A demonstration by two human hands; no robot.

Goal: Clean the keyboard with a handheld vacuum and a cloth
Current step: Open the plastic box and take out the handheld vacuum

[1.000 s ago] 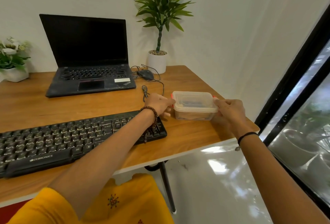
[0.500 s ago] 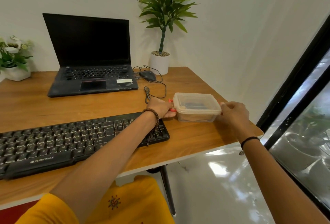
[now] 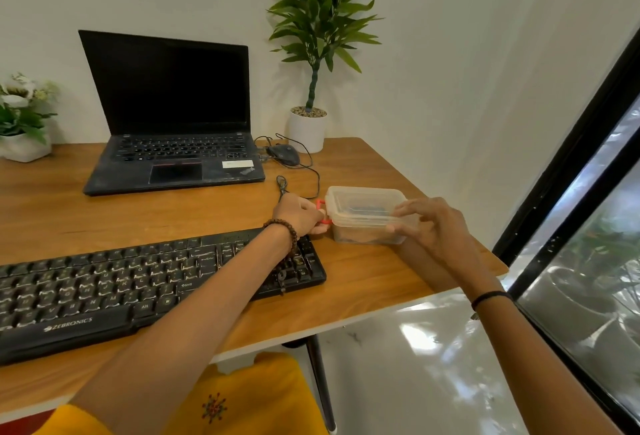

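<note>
A black keyboard [image 3: 131, 282] lies along the near edge of the wooden desk [image 3: 363, 282]. Right of it stands a clear plastic box [image 3: 363, 213] with its lid on and red side clips; something dark shows dimly through the lid. My left hand [image 3: 299, 214] pinches the red clip on the box's left side. My right hand [image 3: 433, 226] is at the box's right end, fingers spread and lightly curled over the lid's corner. No vacuum or cloth is in view.
An open black laptop [image 3: 173, 129] sits at the back, a wired mouse [image 3: 285, 154] and its cable beside it. A tall potted plant [image 3: 311, 123] stands in the back right corner, a small flower pot [image 3: 20, 133] at far left. A dark window frame [image 3: 571, 164] is to the right.
My left hand has shifted from the box's side to its red clip. My right hand has come off the right end and risen over the lid's corner. The box stays put.
</note>
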